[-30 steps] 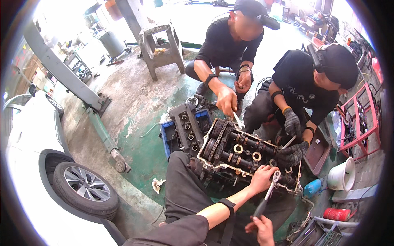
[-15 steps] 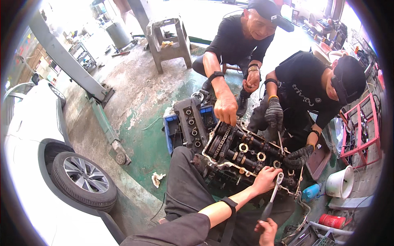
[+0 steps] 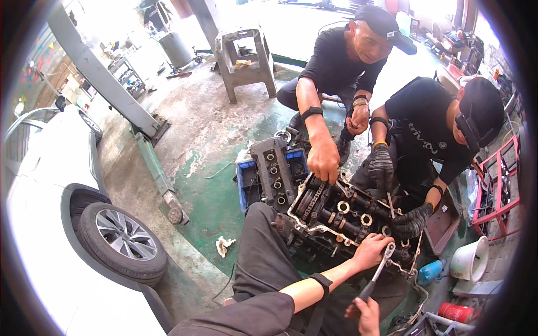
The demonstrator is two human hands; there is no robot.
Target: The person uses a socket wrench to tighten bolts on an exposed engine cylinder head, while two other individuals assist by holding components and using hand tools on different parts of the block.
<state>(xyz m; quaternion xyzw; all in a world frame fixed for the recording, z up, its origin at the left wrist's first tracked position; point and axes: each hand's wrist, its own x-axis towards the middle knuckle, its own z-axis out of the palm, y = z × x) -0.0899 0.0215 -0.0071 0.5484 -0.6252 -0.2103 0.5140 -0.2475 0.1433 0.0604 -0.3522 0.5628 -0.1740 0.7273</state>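
Note:
My left hand (image 3: 372,251) rests at the near right edge of an open engine head (image 3: 335,218), its fingers bent together beside the head of a ratchet wrench (image 3: 380,269). What those fingertips grip is hidden. Lower down, my right hand (image 3: 365,315) is closed round the dark end of the ratchet's handle, which slants up toward the engine. A timing chain (image 3: 314,200) and dark camshafts show on top of the engine. Across from me, one person's bare hand (image 3: 325,159) reaches to the chain end; another person's gloved hand (image 3: 412,220) touches the far right side.
A blue crate (image 3: 245,182) with a valve cover (image 3: 273,171) stands left of the engine. To the right are a brown tray (image 3: 445,227), a white bucket (image 3: 469,259), a blue bottle (image 3: 430,272) and a red can (image 3: 455,312). A white car (image 3: 47,229) stands at left.
The whole view has shifted slightly, so everything sits a little further right and lower. My hands and the ratchet keep nearly the same place on the engine.

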